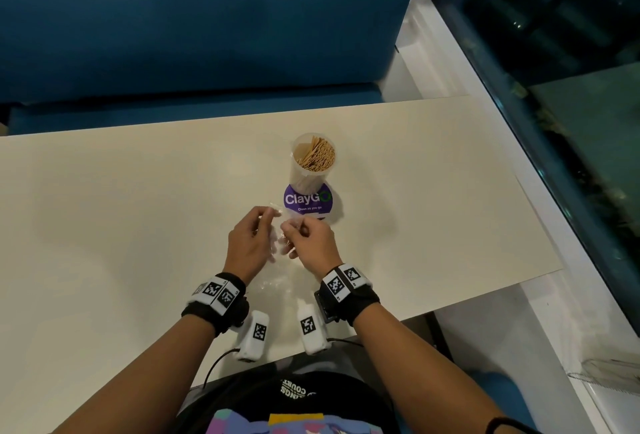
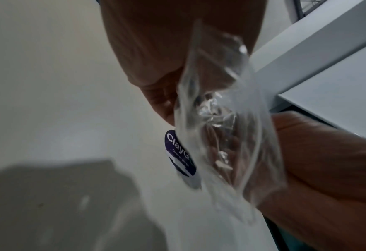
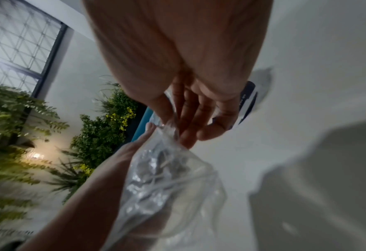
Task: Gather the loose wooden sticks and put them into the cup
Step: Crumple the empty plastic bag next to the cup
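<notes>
Head view, near: two forearms with tagged wristbands reach over a pale table (image 1: 104, 225).
Head view, hands: left hand (image 1: 247, 243) and right hand (image 1: 311, 241) meet at mid-table, each pinching the top of a clear bag (image 1: 278, 246) between curled fingers.
Head view, far: cup (image 1: 312, 159) stands upright beyond the hands, packed with sticks (image 1: 318, 154), touching a purple sticker (image 1: 306, 203).
Left wrist view: bag (image 2: 216, 135) hangs crumpled between both hands; sticker (image 2: 179, 152) lies behind it.
Right wrist view: fingers (image 3: 188, 122) pinch the bag (image 3: 169, 183); contents too blurred to tell.
</notes>
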Action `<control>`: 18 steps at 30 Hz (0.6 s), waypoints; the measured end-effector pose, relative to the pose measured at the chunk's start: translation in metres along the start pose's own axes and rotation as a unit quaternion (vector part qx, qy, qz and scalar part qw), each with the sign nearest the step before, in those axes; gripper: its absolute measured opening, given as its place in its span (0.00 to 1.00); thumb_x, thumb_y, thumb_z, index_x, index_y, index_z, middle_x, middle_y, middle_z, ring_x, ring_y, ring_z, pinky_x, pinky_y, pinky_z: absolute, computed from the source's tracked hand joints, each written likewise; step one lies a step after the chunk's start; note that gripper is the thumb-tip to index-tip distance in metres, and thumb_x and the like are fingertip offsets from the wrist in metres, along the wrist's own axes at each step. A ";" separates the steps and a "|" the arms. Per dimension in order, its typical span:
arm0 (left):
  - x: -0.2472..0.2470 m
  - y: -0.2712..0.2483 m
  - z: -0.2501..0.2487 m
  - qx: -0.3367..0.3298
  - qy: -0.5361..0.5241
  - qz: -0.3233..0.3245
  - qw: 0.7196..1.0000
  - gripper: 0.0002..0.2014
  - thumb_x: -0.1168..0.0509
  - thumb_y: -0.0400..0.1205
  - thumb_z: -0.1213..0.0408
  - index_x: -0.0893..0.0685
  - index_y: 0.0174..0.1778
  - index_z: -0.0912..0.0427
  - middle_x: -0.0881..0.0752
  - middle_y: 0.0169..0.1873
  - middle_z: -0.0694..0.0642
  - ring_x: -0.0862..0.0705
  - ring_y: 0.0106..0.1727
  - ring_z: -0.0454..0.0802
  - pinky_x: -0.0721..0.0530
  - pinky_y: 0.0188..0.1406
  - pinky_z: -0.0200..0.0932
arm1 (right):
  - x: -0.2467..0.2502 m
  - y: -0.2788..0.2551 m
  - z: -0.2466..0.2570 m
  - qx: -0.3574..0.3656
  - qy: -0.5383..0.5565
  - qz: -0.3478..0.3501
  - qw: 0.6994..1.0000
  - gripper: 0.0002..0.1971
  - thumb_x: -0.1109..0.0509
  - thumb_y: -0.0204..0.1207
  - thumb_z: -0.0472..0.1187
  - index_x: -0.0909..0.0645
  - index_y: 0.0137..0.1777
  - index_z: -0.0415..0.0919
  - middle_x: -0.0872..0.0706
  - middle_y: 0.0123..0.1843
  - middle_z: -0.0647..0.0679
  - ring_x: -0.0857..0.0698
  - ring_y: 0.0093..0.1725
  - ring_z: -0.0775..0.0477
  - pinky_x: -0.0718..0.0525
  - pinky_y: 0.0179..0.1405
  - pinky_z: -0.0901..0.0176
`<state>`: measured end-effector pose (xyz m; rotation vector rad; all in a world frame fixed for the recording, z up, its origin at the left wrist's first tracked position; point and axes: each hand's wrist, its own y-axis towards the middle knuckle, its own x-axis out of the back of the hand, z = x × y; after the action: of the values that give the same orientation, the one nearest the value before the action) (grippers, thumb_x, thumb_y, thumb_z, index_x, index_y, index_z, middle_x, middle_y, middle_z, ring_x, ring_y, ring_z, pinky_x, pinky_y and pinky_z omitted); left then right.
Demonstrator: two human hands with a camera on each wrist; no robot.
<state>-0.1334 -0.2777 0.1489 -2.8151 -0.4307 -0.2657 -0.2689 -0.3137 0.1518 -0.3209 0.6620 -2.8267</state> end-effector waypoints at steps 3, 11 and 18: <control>0.001 -0.002 0.003 0.098 -0.032 0.041 0.994 0.22 0.39 0.88 0.38 0.15 0.60 0.53 0.10 0.43 0.58 0.08 0.40 0.54 0.06 0.38 0.56 | 0.006 0.007 0.004 0.012 0.006 -0.055 0.998 0.06 0.27 0.83 0.39 0.16 0.49 0.34 0.09 0.39 0.36 0.11 0.30 0.45 0.13 0.30 0.55; 0.005 -0.004 0.008 0.116 -0.043 0.093 0.988 0.10 0.30 0.88 0.57 0.07 0.49 0.60 0.10 0.34 0.57 0.22 0.28 0.53 0.21 0.23 0.42 | 0.031 0.026 0.008 0.024 -0.013 -0.061 0.998 0.07 0.22 0.79 0.40 0.12 0.50 0.36 0.08 0.39 0.41 0.15 0.27 0.50 0.15 0.30 0.58; 0.003 -0.001 0.008 0.099 -0.013 0.057 0.993 0.12 0.35 0.91 0.56 0.08 0.49 0.56 0.08 0.35 0.60 0.20 0.20 0.57 0.25 0.17 0.37 | 0.035 0.023 0.012 -0.042 -0.031 0.014 0.999 0.20 0.27 0.79 0.61 0.13 0.54 0.43 0.09 0.46 0.49 0.09 0.41 0.47 0.09 0.36 0.54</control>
<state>-0.1300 -0.2737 0.1427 -2.6395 -0.2827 -0.1530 -0.2953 -0.3483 0.1575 -0.4102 0.7683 -2.7550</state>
